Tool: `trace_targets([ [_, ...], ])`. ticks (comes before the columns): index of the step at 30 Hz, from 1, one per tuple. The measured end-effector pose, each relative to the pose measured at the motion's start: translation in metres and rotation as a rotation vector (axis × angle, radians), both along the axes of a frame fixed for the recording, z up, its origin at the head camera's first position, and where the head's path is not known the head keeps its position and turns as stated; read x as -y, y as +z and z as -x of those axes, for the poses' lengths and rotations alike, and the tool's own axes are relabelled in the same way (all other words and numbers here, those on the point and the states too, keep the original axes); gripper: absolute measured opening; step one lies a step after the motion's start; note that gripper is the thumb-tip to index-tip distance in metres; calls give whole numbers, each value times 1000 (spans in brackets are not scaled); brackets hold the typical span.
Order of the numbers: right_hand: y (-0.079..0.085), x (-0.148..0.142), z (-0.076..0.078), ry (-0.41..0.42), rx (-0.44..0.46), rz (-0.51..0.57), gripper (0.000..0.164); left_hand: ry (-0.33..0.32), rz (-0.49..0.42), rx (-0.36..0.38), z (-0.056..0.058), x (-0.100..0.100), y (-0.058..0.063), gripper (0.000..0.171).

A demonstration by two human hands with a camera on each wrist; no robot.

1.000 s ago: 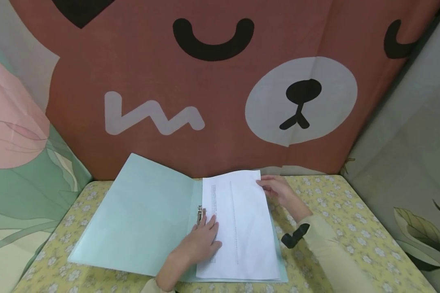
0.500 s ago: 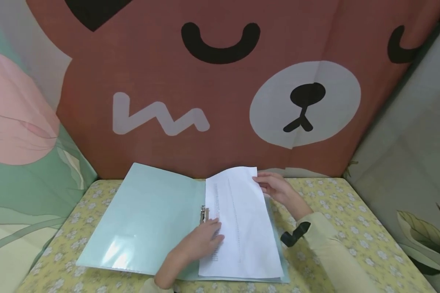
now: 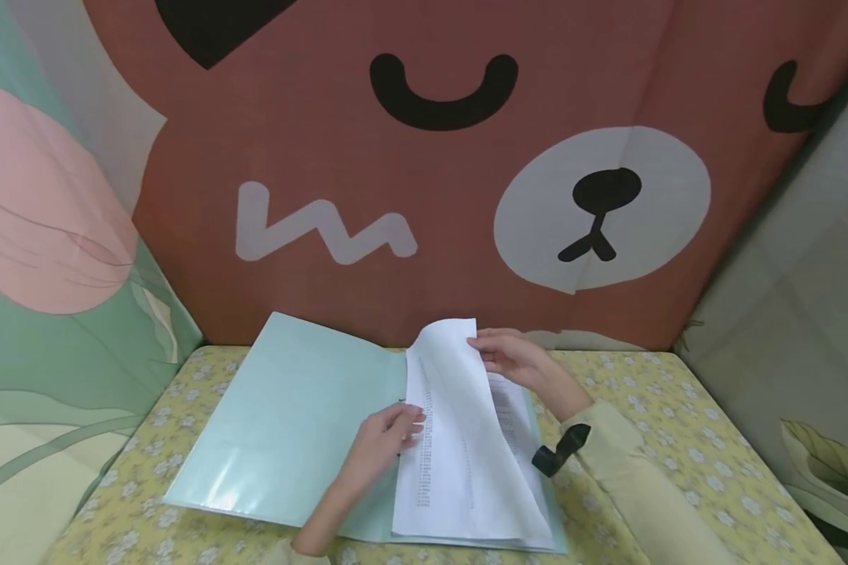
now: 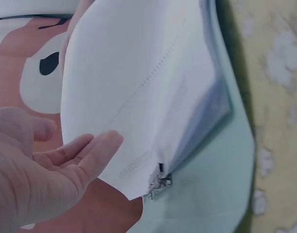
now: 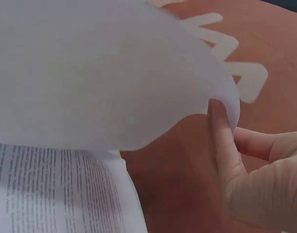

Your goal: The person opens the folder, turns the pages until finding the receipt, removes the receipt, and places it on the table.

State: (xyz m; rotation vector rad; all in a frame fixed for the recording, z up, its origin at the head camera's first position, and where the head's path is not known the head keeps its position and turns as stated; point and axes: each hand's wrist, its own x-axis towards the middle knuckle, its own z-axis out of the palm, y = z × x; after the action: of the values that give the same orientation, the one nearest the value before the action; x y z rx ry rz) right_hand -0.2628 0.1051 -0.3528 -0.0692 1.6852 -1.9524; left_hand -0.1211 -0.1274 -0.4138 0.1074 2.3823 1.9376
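my right grip (image 3: 519, 357) pinches the far corner of the top sheet (image 3: 445, 447) between thumb and fingers; my left grip (image 4: 51, 170) is loose, fingers out near the sheet's inner edge, holding nothing, and i can't tell whether the tips touch paper. the sheet rises in a curl over the printed pages (image 5: 56, 189), inside the open pale-green folder (image 3: 304, 416) on the flowered worktop (image 3: 636, 447).

the metal clip (image 4: 159, 183) seems to have that inner edge, so if i pull sideways too hard, the holes could tear. a pinch this near the corner might crease it or let it spring back, and with neither grip on the folder, the whole thing could slide.

against half a second ago, the corner is further left, printed text shows beneath, and my left grip is off the page, where it was resting.
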Motion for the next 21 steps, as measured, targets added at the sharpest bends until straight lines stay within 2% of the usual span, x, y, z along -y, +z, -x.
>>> trace_targets([
  [5,5,16,1,-15,17,57,45,23,-124,68,-1,3,9,51],
  [9,9,32,3,-8,41,99,44,37,-187,66,-2,9,19,55],
  [15,16,63,3,-20,55,64,44,52,-235,60,-3,23,35,53],
  [21,17,92,0,-35,72,86,37,77,-264,64,-6,38,43,57],
])
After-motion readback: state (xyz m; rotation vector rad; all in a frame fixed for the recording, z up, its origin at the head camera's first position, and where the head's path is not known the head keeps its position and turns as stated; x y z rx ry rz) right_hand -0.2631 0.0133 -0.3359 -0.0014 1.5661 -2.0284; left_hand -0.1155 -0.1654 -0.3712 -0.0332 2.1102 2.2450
